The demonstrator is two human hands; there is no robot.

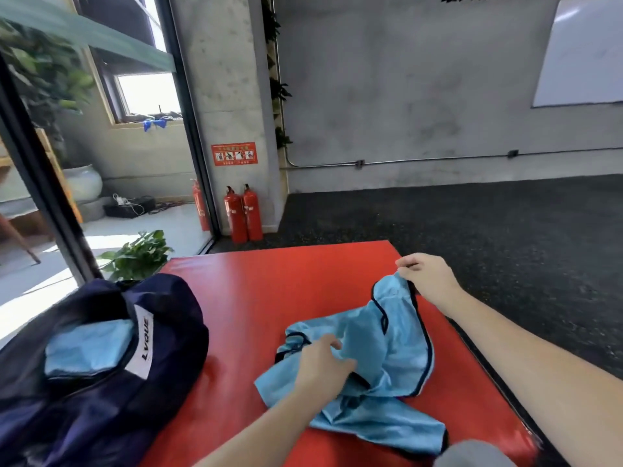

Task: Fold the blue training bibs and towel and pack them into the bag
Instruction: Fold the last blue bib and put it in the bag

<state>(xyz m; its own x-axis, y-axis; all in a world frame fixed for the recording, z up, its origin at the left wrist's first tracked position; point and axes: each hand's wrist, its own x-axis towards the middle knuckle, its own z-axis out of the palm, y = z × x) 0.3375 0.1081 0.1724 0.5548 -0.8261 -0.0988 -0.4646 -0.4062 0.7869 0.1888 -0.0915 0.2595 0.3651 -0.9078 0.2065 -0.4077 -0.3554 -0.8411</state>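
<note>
While blue bib (pixel 387 352) lies crumpled on red mat (pixel 256 298), right hand (pixel 425 277) pinches far trimmed edge, left hand (pixel 323 364) grips near bunch. Pull apart, flatten before folding. Navy bag (pixel 161 332) left, open, folded blue piece (pixel 88 348) inside.

Crumpled blue bib (pixel 384 358) on red mat (pixel 256 298); right hand (pixel 426 276) pinching its far corner, left hand (pixel 323 365) gripping the middle; navy bag (pixel 101 365) at left.

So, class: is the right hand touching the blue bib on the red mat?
Touching. The head view shows the right hand pinching the blue bib's raised edge.
</note>
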